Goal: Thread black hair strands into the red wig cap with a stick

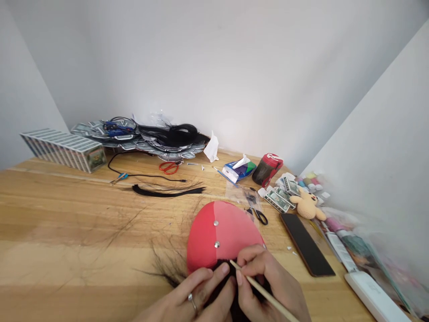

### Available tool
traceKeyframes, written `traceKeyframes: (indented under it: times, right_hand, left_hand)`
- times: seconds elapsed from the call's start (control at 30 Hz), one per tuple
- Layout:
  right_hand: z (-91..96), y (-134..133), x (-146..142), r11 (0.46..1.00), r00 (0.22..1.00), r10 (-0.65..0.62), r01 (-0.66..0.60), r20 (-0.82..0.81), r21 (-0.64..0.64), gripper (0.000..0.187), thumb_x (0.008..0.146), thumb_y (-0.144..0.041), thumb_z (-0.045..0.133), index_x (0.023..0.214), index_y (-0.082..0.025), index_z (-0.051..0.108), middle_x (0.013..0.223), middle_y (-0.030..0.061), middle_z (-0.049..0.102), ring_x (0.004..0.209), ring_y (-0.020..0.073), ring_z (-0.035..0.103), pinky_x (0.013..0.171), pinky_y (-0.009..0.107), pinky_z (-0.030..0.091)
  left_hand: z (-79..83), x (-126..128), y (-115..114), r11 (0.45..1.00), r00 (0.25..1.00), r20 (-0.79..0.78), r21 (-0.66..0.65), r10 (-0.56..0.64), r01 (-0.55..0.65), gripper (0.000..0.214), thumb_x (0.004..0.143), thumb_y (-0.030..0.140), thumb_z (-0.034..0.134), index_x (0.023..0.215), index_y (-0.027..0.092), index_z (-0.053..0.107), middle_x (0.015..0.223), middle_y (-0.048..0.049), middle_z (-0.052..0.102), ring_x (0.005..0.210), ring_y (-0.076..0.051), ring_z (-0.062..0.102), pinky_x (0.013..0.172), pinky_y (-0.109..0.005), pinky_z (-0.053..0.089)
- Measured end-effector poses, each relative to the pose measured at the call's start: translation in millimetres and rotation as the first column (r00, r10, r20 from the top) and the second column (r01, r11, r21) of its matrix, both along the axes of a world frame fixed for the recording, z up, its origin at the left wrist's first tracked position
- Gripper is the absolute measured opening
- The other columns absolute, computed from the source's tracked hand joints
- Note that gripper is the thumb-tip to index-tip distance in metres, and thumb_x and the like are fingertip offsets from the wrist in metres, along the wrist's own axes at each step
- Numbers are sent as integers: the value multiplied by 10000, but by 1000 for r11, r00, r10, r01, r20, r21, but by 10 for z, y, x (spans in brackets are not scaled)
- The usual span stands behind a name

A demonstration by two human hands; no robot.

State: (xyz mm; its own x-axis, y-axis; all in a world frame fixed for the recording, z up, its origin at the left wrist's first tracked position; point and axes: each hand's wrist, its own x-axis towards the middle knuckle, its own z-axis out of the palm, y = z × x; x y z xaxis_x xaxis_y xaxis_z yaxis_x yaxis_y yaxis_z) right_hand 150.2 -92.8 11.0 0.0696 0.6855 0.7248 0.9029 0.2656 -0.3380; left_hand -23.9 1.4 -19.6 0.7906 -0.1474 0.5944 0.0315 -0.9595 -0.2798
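A red and pink rounded head form (pixel 231 228) with silver pins stands at the table's near edge. Black hair (pixel 224 263) covers its lower near side, and loose strands spread out to the left. My left hand (pixel 201 293), with a ring on one finger, presses its curled fingers onto this hair and holds it against the form. In my right hand (pixel 264 277), a thin wooden stick (pixel 264 293) is pinched like a pen. Its tip meets the hair's upper edge, close to my left fingertips. What the tip does in the hair is too small to see.
A bundle of black hair (pixel 167 191), red scissors (pixel 169 167) and blue-handled tweezers (pixel 119 177) lie beyond. To the right are black scissors (pixel 258 214), a phone (pixel 306 243), a tissue pack (pixel 239 169) and a yellow crocheted toy (pixel 307 203). Small boxes (pixel 63 147) stand far left.
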Motion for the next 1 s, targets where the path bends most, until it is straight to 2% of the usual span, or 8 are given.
traceKeyframes:
  times: [0.17, 0.3, 0.47, 0.57, 0.73, 0.83, 1.0]
  right_hand:
    - [-71, -14, -2, 1000, 1000, -8, 8, -29, -3, 191, 821, -63, 489, 850, -249, 458, 707, -22, 615, 574, 99, 615, 435, 175, 376]
    - [-23, -21, 7, 999, 999, -3, 1, -45, -38, 193, 834, -66, 488, 867, -253, 456, 720, -29, 617, 610, 102, 638, 478, 166, 415]
    - [79, -32, 21, 989, 998, 35, -43, -56, -144, 220, 855, -50, 496, 885, -261, 442, 757, -47, 619, 628, 87, 647, 570, 149, 479]
    - [99, -39, 26, 986, 992, 49, -66, -117, -155, 202, 871, -68, 496, 882, -264, 448, 762, -53, 615, 654, 80, 653, 606, 135, 496]
    - [114, -69, 13, 981, 976, 18, -59, -217, -185, 160, 907, -113, 533, 871, -267, 507, 771, -62, 645, 708, 79, 670, 677, 132, 513]
    - [154, -87, 10, 972, 959, 16, -82, -283, -222, 128, 945, -171, 535, 865, -267, 560, 759, -71, 666, 686, 73, 664, 654, 122, 500]
    - [213, -87, 27, 960, 933, 17, -116, -360, -255, 164, 972, -233, 515, 830, -251, 595, 707, -65, 643, 620, 83, 605, 596, 137, 463]
  left_hand:
    - [65, 52, 8, 999, 1000, 18, -45, -7, 8, 372, 1019, 142, 355, 1106, 249, 700, 1190, 50, 699, 1197, -162, 546, 1019, -303, 373]
    - [94, 46, -6, 998, 998, 60, -70, 3, 1, 413, 1044, 137, 306, 1060, 240, 706, 1162, 47, 710, 1170, -147, 560, 1044, -287, 348]
    - [37, 4, -17, 995, 998, 69, -102, -10, 18, 402, 1052, 150, 322, 1028, 250, 711, 1151, 40, 715, 1194, -147, 552, 1164, -306, 213]
    - [17, 6, -3, 995, 997, 60, -95, -38, 44, 384, 1057, 178, 335, 1045, 253, 712, 1175, 33, 714, 1213, -160, 549, 1198, -336, 153]
    - [63, 28, 4, 996, 993, 112, -84, -32, 41, 407, 1059, 152, 319, 987, 248, 708, 1128, 31, 728, 1164, -155, 594, 1167, -305, 228]
    - [102, 25, -14, 996, 994, 107, -85, -9, 18, 412, 1045, 118, 318, 934, 232, 699, 1104, 14, 733, 1149, -146, 603, 1142, -287, 260]
    - [79, 67, -37, 994, 987, 154, -95, -45, 60, 348, 1031, 138, 379, 869, 217, 678, 1076, -16, 736, 1180, -144, 590, 1157, -312, 239]
